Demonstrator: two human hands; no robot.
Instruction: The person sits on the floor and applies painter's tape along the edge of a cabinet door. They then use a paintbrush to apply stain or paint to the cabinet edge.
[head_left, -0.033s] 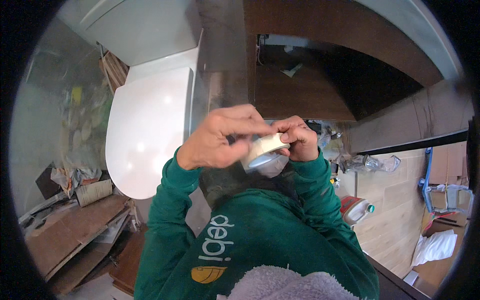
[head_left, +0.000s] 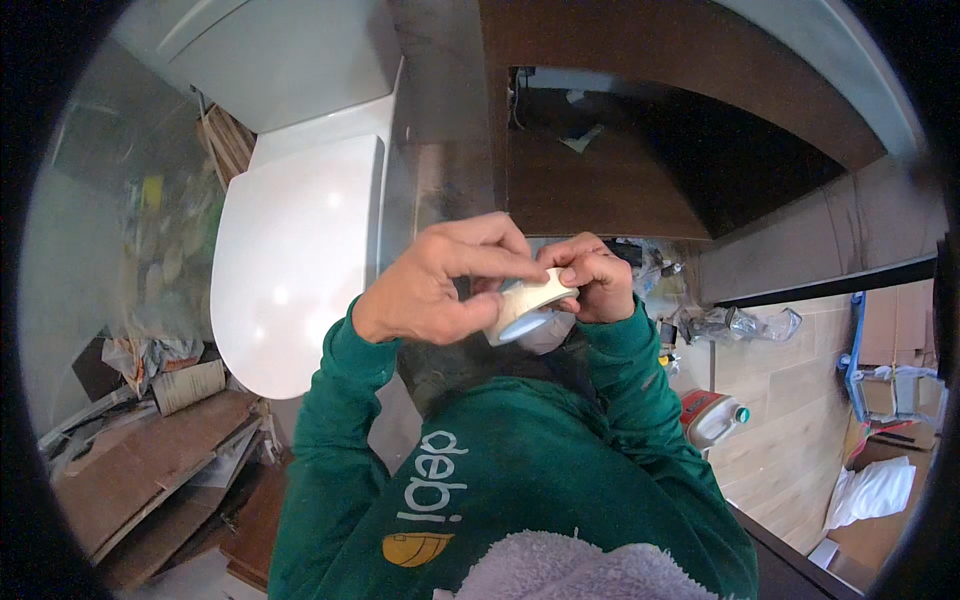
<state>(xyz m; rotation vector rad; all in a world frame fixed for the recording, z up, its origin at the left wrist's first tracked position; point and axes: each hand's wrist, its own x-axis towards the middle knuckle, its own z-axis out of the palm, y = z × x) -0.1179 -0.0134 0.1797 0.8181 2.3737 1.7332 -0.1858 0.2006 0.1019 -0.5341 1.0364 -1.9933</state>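
Observation:
Between my two hands is a roll of cream-coloured masking tape (head_left: 545, 291), tilted so that its open core shows. My right hand (head_left: 600, 280) grips its far right side, thumb on the outer face and fingers curled around the edge. From the other side my left hand (head_left: 432, 285) reaches in, its fingertips on top of the roll and its thumb against the left edge. The fingers of the left hand are bent and close to the tape. No loose tape end can be made out.
A white toilet (head_left: 300, 250) with its lid down stands to the left. Ahead is a dark brown cabinet (head_left: 600, 190) with an open hollow. Brown boards (head_left: 150, 450) lie at lower left. To the right are a plastic jug (head_left: 712, 418) and a white bag (head_left: 870, 495).
My left hand, blurred before, is now sharp, its fingers resting against the roll. The right hand keeps its hold, and the roll has hardly shifted.

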